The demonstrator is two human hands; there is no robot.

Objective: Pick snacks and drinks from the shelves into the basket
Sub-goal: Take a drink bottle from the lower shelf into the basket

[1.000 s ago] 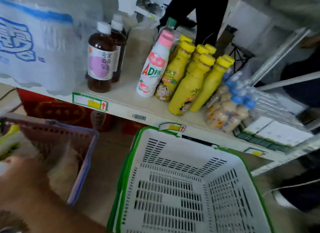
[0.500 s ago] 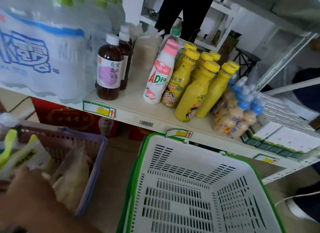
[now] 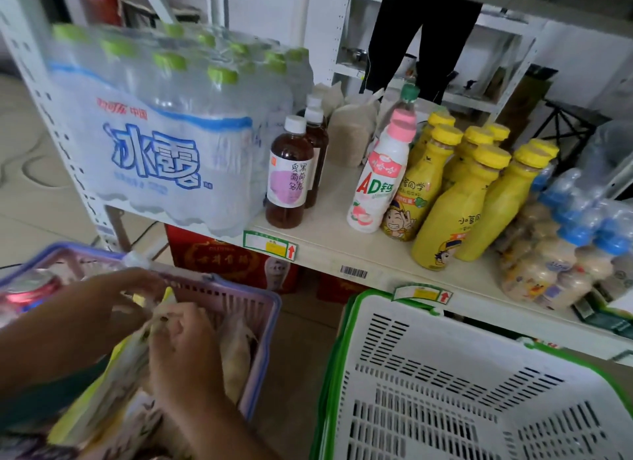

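Head view, past tense, all placed against the shelf board [image 3: 329, 240]. Stood on its left end: shrink-wrapped pack of green-capped water bottles [image 3: 164, 134], largest thing there. Sat on the floor below and in front of the board, right side: white basket with green rim [image 3: 455, 387], slotted walls bare inside. Sat below the board's left end: pink basket with purple rim [image 3: 239, 302], holding a red can [image 3: 30, 290] at its far-left corner and pale snack packets. Clustered right of the board's middle: yellow-capped yellow drink bottles [image 3: 459, 216], upright and touching. Lay at the board's right end: wrapped pack of small blue-capped milk drinks [image 3: 561, 250]. Stood just left of the yellow group: white AD calcium milk bottle with pink cap [image 3: 380, 182]. Stood between that and the water pack: dark tea bottle with white cap [image 3: 289, 175], another one close behind. Reached over the pink basket, below the board's left end: left hand [image 3: 113, 298] and right hand [image 3: 181, 343], both with fingers curled round a yellow-edged snack bag [image 3: 113, 384], held above the basket's contents.
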